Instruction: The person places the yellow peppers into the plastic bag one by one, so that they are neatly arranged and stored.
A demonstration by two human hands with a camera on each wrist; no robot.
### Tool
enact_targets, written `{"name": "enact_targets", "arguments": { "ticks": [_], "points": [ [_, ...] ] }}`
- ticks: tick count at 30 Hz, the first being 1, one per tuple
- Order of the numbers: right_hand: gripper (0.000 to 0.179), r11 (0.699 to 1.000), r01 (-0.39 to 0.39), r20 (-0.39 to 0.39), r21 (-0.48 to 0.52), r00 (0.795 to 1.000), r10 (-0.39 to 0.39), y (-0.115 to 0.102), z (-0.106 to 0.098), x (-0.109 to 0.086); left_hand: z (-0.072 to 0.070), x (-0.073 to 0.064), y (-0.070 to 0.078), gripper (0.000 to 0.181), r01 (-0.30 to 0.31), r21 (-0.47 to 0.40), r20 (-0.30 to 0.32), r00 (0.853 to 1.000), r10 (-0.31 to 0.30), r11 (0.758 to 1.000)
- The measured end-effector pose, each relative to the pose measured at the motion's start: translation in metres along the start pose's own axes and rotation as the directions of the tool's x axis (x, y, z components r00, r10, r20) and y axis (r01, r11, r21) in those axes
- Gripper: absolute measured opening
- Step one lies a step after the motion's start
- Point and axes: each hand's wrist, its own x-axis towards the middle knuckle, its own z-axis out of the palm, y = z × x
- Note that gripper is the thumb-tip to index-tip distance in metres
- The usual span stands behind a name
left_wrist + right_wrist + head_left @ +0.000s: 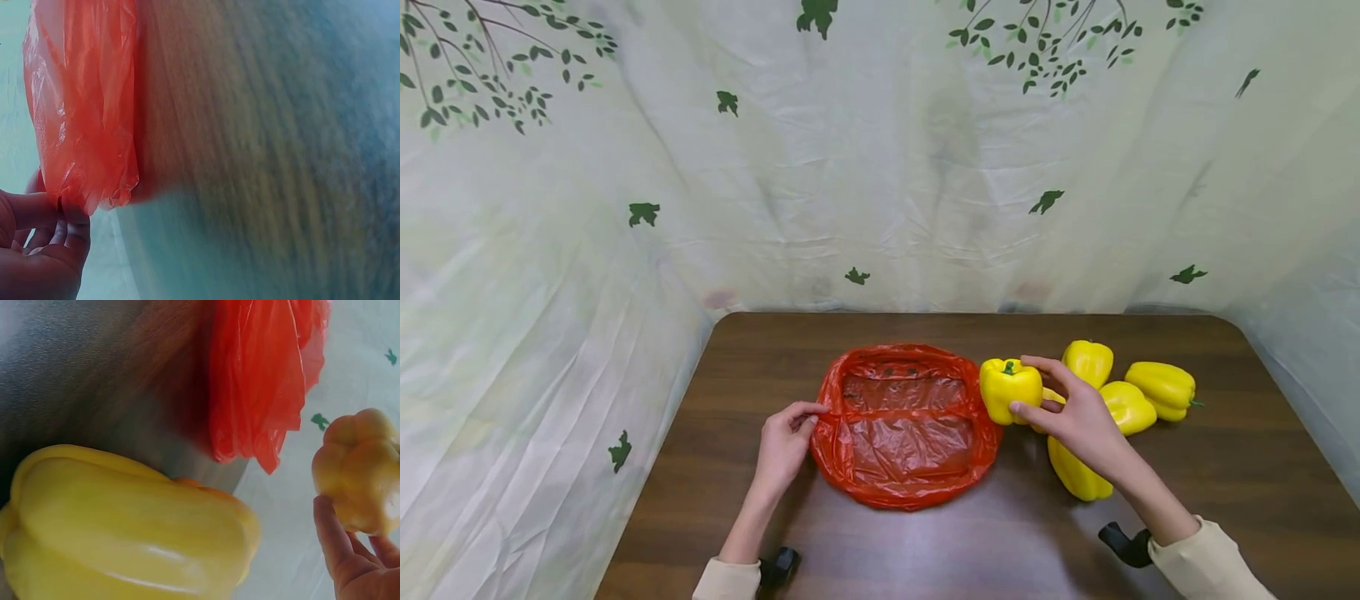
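Note:
A red plastic bag [910, 446] stands on the table with its mouth spread wide toward the head camera. My left hand [784, 443] pinches the bag's left rim between thumb and fingers; the left wrist view shows the same grip on the red plastic [87, 112]. At the bag's right rim, my right hand [1078, 417] holds a yellow bell pepper [1009, 390] by its side, stem facing the head camera. In the right wrist view this held pepper [362, 469] is raised beside the bag [262, 381].
Several more yellow bell peppers [1129, 407] lie clustered on the table [1247, 467] right of the bag, partly behind my right hand. One large pepper [125, 531] fills the lower left of the right wrist view. A leaf-printed curtain [880, 167] hangs behind the table.

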Motion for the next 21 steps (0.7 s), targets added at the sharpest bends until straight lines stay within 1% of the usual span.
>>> {"name": "enact_targets", "arguments": {
  "ticks": [5,12,21],
  "points": [
    [0.070,1.000,0.016,0.035,0.002,0.999,-0.016,-0.001,0.004,0.007,0.000,0.000,0.001,0.023,0.008,0.001,0.010,1.000,-0.008,1.000],
    [0.072,0.998,0.039,0.079,-0.041,0.996,-0.036,-0.005,0.008,0.016,0.001,-0.001,0.001,0.023,0.025,-0.008,0.010,1.000,-0.024,1.000],
    [0.072,0.996,0.074,0.130,-0.053,0.989,-0.066,-0.012,0.017,0.031,0.000,0.000,-0.001,0.024,0.015,0.009,0.005,1.000,-0.015,1.000]
  ]
}}
